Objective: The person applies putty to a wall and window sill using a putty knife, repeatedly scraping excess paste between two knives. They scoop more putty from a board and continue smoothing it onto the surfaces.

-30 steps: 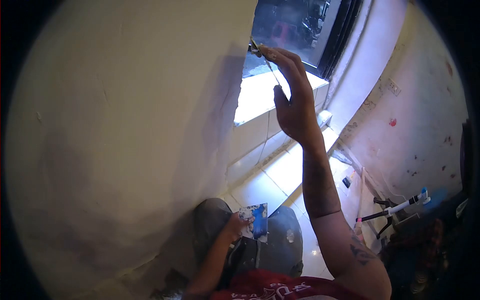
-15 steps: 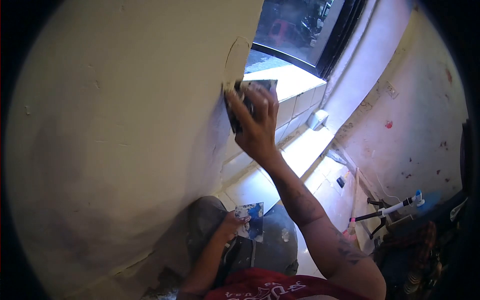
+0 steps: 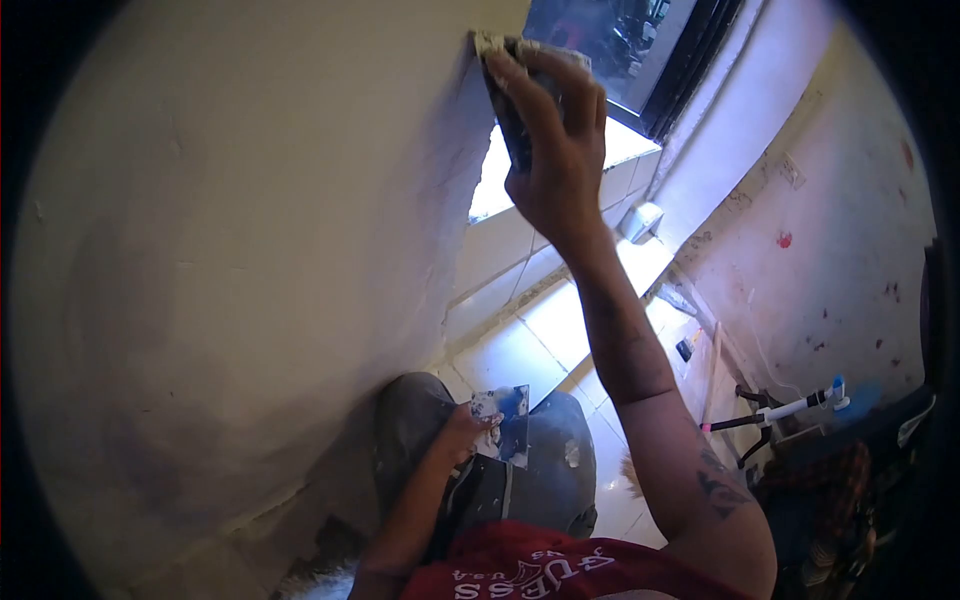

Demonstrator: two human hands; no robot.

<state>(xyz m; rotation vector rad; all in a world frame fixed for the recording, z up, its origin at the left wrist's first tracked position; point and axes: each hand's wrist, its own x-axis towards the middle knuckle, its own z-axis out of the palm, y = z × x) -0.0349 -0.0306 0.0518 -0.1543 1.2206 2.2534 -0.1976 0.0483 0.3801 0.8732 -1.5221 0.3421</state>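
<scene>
My right hand (image 3: 560,150) is raised at the wall's edge beside the window, its fingers spread over the back of a dark, wide putty scraper (image 3: 515,130). Pale putty lies along the scraper's top edge, which touches the wall (image 3: 250,180). Much of the blade is hidden behind the fingers. Low in the view, my left hand (image 3: 468,432) grips a second flat, square putty scraper (image 3: 513,425) over my lap. White putty smears cover part of its bluish face.
A dark-framed window (image 3: 610,50) opens above a bright sill (image 3: 625,143). Below it runs a tiled ledge (image 3: 505,355) with a small pale box (image 3: 641,222). At the right are a stained wall (image 3: 840,210) and a white-and-black pole (image 3: 790,410) on a stand.
My right hand has slid the scraper up along the wall edge, over where the outlined putty mark was. My left hand stays nearly still.
</scene>
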